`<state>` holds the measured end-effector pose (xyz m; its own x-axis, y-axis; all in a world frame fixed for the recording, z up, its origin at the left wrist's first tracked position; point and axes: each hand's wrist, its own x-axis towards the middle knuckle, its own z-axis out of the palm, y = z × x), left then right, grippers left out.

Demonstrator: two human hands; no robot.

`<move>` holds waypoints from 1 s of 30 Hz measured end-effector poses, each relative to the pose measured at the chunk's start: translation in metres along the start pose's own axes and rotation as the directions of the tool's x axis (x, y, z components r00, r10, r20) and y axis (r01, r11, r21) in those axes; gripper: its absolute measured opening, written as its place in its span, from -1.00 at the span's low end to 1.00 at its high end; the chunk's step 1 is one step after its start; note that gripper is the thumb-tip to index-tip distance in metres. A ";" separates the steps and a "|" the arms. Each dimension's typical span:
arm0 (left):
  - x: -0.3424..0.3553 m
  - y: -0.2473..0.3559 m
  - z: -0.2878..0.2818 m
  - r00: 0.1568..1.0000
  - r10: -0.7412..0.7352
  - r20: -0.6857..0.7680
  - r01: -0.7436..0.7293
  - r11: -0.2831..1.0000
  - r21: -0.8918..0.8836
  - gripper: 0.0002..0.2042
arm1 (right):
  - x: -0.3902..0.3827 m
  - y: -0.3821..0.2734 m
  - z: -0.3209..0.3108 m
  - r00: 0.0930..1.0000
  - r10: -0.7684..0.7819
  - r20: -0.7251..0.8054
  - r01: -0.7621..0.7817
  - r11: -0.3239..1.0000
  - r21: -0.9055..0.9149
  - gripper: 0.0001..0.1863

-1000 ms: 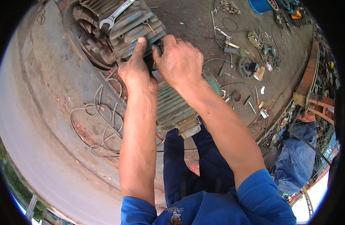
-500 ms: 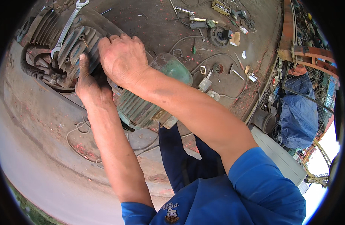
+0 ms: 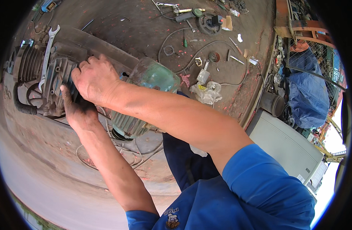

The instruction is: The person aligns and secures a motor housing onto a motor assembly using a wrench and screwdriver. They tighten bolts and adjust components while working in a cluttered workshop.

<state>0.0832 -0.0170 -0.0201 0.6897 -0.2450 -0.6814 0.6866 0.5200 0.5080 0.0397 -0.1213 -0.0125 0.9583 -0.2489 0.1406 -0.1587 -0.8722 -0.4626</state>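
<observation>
A dirty finned metal cylinder head [image 3: 62, 65] is part of a compressor at the left, with a silver open-ended wrench [image 3: 49, 51] lying across it. My left hand [image 3: 78, 113] is closed on the head's lower side, thumb up along the fins, other fingers hidden. My right hand [image 3: 97, 78] lies just above it, fingers curled against the head's right edge; what they grip is hidden. Right of both hands is a green, finned motor housing [image 3: 153, 76], partly behind my right forearm.
Scattered tools, a hammer [image 3: 235, 58], cables and a crumpled plastic bag [image 3: 204, 93] lie on the dirty floor [image 3: 133, 27]. At the right stand a grey metal cylinder [image 3: 271, 103], a blue tarp [image 3: 306, 96], rusty steel frames [image 3: 310, 27] and a large pale box [image 3: 285, 147].
The view has turned, so the compressor and both my hands sit farther left in the picture. My right forearm now lies more crosswise over the green motor. The pale box has come into view.
</observation>
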 end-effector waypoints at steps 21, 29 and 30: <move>-0.007 0.000 0.005 0.999 0.025 -0.023 -0.023 0.996 0.090 -0.34 | 0.003 0.001 -0.011 0.999 0.030 -0.030 -0.027 0.994 0.107 -0.79; -0.011 -0.001 0.012 0.997 0.047 -0.057 -0.043 0.997 0.069 -0.38 | 0.007 0.002 -0.013 0.997 0.076 0.012 -0.077 0.993 0.093 -0.83; -0.012 -0.003 0.016 0.998 0.040 -0.049 -0.037 0.997 0.061 -0.38 | 0.006 0.005 -0.009 0.996 0.072 -0.044 -0.067 0.993 0.095 -0.84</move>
<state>0.0769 -0.0287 -0.0049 0.7047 -0.1837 -0.6853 0.6734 0.4776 0.5644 0.0421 -0.1310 -0.0063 0.9329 -0.3293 0.1456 -0.1996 -0.8095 -0.5521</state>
